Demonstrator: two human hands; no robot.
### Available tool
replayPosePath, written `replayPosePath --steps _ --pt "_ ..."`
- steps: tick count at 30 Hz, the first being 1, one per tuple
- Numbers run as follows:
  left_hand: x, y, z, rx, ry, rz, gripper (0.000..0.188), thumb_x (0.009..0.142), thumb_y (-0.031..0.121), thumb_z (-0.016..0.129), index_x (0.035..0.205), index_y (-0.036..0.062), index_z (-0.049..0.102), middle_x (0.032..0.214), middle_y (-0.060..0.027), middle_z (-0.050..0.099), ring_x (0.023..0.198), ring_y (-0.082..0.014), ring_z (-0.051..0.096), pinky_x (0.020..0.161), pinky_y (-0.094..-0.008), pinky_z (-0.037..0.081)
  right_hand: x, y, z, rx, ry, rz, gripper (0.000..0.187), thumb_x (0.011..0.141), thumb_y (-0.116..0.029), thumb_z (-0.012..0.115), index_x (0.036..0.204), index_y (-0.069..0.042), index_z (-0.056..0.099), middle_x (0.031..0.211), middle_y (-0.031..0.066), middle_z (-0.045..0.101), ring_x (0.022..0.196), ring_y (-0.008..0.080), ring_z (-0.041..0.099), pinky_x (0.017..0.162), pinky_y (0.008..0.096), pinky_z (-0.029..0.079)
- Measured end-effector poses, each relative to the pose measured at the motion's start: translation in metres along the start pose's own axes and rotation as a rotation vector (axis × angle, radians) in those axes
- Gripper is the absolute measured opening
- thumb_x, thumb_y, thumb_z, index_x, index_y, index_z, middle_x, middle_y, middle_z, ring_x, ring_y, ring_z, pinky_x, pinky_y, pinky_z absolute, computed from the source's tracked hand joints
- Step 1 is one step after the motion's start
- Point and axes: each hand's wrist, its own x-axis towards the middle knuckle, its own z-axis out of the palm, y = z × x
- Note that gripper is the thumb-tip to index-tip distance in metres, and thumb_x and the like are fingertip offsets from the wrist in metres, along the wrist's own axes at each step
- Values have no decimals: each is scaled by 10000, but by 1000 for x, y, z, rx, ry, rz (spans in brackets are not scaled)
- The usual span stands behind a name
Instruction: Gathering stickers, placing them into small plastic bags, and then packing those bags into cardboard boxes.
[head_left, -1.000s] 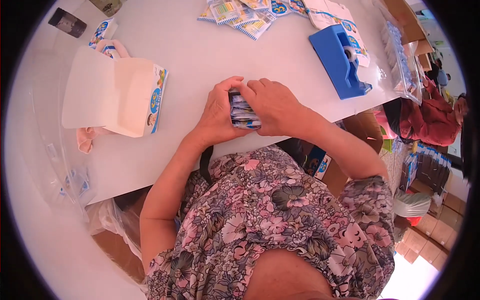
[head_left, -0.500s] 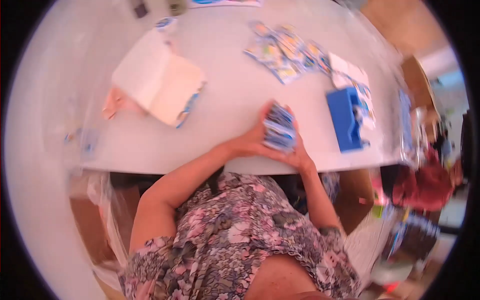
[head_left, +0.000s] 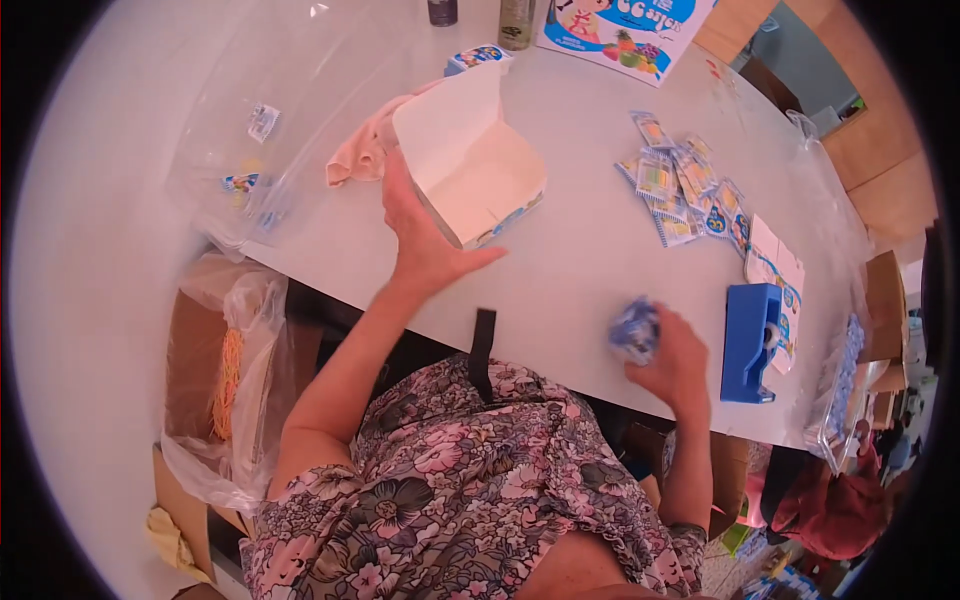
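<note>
My right hand (head_left: 680,362) is closed around a bundle of small blue-and-white sachets (head_left: 634,332) just above the table's near side. My left hand (head_left: 418,238) is spread, thumb out, with its fingers along the left side of an open carton (head_left: 490,180). The carton has a plain cream inside, a raised flap and a blue printed edge; nothing shows in it. Part of a pink cloth (head_left: 357,160) sticks out behind the carton. Beyond my right hand lies a loose pile of clear-windowed sachets (head_left: 680,185).
A blue tape dispenser (head_left: 745,350) stands right of my right hand, beside flat printed cartons (head_left: 777,265). At the back are a small blue box (head_left: 478,58), a bottle (head_left: 516,25) and a large printed box (head_left: 625,35). Clear plastic (head_left: 215,150) covers the left side.
Both hands held the sachet bundle together before; now only the right has it, further right. My left hand has gone to the carton. The view has shifted, and more of the back shows.
</note>
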Motion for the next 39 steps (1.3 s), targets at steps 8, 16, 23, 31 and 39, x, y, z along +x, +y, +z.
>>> replayPosePath --steps 8,16,23,31,39 --pt "5 -13 21 -112 -356 -102 1391 519 237 923 1514 -12 -15 1513 -234 178 1425 -405 199 1175 -473 204 22 -7 -15 149 -68 188 783 578 -273 838 1273 -50 557 1084 121 690 981 288 680 865 401 530" --pt "-24 25 71 -338 -413 -112 1402 531 227 921 1508 -26 -53 1499 -251 164 1395 -410 248 1180 -451 253 134 -67 -10 643 253 -30 787 585 -292 866 1258 -26 556 1104 90 695 992 186 659 899 331 507" --pt "-27 33 70 -323 -416 -164 1387 530 191 919 1503 -43 -41 1481 -259 185 1393 -411 245 1167 -452 272 159 -92 12 109 -202 125 854 595 -446 806 1299 -43 541 1099 168 685 996 350 664 907 404 506" --pt "-29 26 67 -378 -436 -171 1380 564 155 895 1504 -49 -94 1490 -248 163 1389 -380 282 1173 -430 265 158 -66 7 115 24 -278 533 763 -310 741 1177 -5 600 1046 155 664 1004 352 639 857 432 515" --pt "-26 30 68 -329 -441 -142 1362 573 141 884 1509 -47 -88 1485 -239 179 1394 -376 273 1175 -425 256 155 -68 18 -130 258 -260 229 784 -129 669 981 -12 663 985 150 671 952 330 640 810 434 519"
